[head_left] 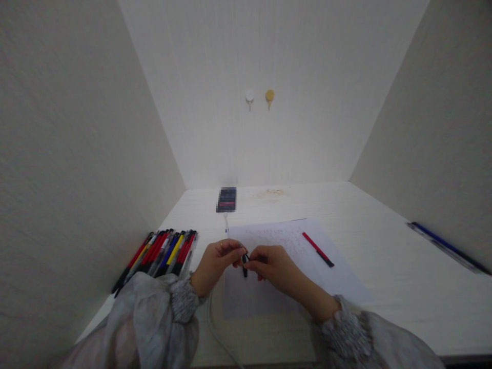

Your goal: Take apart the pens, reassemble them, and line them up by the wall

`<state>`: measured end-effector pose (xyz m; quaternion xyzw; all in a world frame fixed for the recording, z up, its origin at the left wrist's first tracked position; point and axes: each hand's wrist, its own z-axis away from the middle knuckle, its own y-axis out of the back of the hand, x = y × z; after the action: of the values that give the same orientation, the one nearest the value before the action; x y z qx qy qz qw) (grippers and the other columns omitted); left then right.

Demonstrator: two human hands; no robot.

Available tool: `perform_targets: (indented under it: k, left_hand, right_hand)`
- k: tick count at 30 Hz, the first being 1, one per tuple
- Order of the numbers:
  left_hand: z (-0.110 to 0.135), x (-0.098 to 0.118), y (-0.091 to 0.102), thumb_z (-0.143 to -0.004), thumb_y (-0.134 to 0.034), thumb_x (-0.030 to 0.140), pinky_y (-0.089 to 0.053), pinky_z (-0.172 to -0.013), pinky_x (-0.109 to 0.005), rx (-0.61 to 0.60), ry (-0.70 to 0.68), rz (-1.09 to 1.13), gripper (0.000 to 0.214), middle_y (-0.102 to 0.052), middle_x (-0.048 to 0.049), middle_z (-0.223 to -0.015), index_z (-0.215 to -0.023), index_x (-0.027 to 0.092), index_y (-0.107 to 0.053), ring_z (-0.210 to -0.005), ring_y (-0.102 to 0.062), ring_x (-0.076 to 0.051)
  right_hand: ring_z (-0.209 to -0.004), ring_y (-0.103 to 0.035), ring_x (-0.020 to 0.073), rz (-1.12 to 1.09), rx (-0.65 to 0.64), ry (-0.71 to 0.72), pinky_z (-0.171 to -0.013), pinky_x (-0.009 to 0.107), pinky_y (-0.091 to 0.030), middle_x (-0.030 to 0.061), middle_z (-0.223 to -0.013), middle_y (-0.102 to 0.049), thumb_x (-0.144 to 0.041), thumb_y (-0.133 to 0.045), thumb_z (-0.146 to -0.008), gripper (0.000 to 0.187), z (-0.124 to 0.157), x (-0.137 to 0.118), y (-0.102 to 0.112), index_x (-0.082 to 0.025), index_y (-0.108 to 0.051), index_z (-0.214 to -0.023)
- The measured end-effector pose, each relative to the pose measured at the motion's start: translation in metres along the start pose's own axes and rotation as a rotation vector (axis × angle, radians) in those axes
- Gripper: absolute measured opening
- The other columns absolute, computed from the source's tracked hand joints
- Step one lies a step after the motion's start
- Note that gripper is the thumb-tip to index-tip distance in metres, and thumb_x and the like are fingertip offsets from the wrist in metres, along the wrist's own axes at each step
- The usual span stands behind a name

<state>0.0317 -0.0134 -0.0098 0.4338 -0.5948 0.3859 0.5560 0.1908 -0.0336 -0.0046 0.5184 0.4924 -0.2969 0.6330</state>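
Note:
Over the paper, my left hand [222,258] and my right hand [272,260] meet with their fingertips close together, both pinched. Between them is a small black pen part [245,270], its dark lower end pointing down toward me. Another thin dark bit shows between the fingertips; whether it belongs to the same piece I cannot tell. Fingers hide most of what is held. Beneath both hands lies a white sheet of paper [261,302] with rows of faint reddish writing. A red pen with a black end [318,249] rests on the sheet, right of my right hand.
Several red, black, blue and yellow pens [163,251] lie side by side at the left wall. A phone [226,200] with a white cable [209,312] lies toward the back. More pens [448,246] lie along the right wall. Two hooks [269,96] hang on the back panel.

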Motion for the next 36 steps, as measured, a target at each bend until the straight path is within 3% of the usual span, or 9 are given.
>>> perform_targets:
  k: [4,8,12,18,23,28,33,36]
  left_hand:
    - [0.000,-0.002,0.002,-0.067,-0.058,0.030,-0.038,-0.049,-0.022,0.025,-0.054,-0.173,0.021,-0.054,0.0020,-0.061,-0.082,0.016,-0.055,-0.049,-0.045,-0.009]
    - [0.003,0.000,0.001,-0.074,-0.046,0.040,-0.032,-0.049,-0.022,0.163,-0.193,-0.713,0.024,-0.045,0.0034,-0.056,-0.067,0.017,-0.052,-0.049,-0.041,-0.009]
    - [0.007,0.001,-0.003,-0.073,-0.040,0.051,-0.032,-0.053,-0.024,0.118,-0.209,-1.143,0.036,-0.050,0.0007,-0.069,-0.062,0.018,-0.052,-0.054,-0.046,-0.011]
    - [0.005,-0.005,-0.004,-0.067,-0.038,0.060,-0.029,-0.050,-0.024,0.052,-0.111,-1.314,0.045,-0.051,-0.0015,-0.070,-0.061,0.019,-0.054,-0.057,-0.050,-0.014]
    - [0.004,-0.009,-0.002,-0.068,-0.047,0.048,-0.027,-0.048,-0.023,0.018,-0.089,-1.248,0.030,-0.053,0.0003,-0.066,-0.061,0.019,-0.054,-0.055,-0.049,-0.013]
    - [0.003,-0.008,-0.001,-0.066,-0.053,0.034,-0.028,-0.051,-0.023,0.093,-0.109,-1.060,0.015,-0.056,0.0017,-0.059,-0.063,0.019,-0.056,-0.055,-0.049,-0.014]
    - [-0.006,-0.004,0.001,-0.072,-0.050,0.033,-0.033,-0.046,-0.020,0.177,-0.049,-0.273,0.018,-0.052,0.0041,-0.050,-0.067,0.016,-0.053,-0.045,-0.045,-0.009]
    - [-0.011,-0.002,0.002,-0.073,-0.051,0.030,-0.039,-0.054,-0.018,0.238,-0.018,0.165,0.015,-0.060,0.0001,-0.067,-0.072,0.015,-0.054,-0.056,-0.054,-0.008]
  right_hand:
    - [-0.042,-0.050,0.0078,-0.026,0.042,0.012,-0.042,0.018,-0.038,-0.0031,-0.047,-0.051,-0.025,-0.054,-0.067,0.010,0.000,-0.002,0.003,-0.016,-0.056,-0.063]
    - [-0.043,-0.050,0.0084,-0.040,0.148,0.053,-0.043,0.018,-0.040,-0.0033,-0.048,-0.050,-0.029,-0.053,-0.068,0.014,0.000,-0.002,0.008,-0.016,-0.055,-0.064]
    - [-0.043,-0.050,0.0084,-0.044,0.191,0.075,-0.043,0.018,-0.039,-0.0030,-0.048,-0.051,-0.030,-0.053,-0.069,0.015,0.000,-0.002,0.010,-0.016,-0.054,-0.065]
    - [-0.044,-0.050,0.0080,-0.005,0.195,0.076,-0.043,0.018,-0.039,-0.0029,-0.048,-0.052,-0.028,-0.052,-0.069,0.013,0.000,-0.003,0.007,-0.016,-0.054,-0.064]
    - [-0.043,-0.050,0.0079,-0.003,0.186,0.075,-0.043,0.018,-0.038,-0.0033,-0.047,-0.051,-0.028,-0.052,-0.069,0.013,0.001,-0.003,0.007,-0.016,-0.054,-0.063]
    - [-0.042,-0.050,0.0082,-0.014,0.181,0.061,-0.042,0.018,-0.038,-0.0034,-0.047,-0.050,-0.029,-0.053,-0.068,0.014,0.000,-0.002,0.007,-0.016,-0.053,-0.061]
    - [-0.043,-0.050,0.0083,-0.017,0.169,0.054,-0.042,0.018,-0.038,-0.0028,-0.048,-0.050,-0.030,-0.052,-0.068,0.016,0.000,0.002,0.008,-0.016,-0.053,-0.062]
    - [-0.042,-0.048,0.0072,0.015,0.118,0.054,-0.041,0.018,-0.036,-0.0021,-0.052,-0.052,-0.031,-0.051,-0.069,0.016,0.000,0.005,0.007,-0.016,-0.056,-0.065]
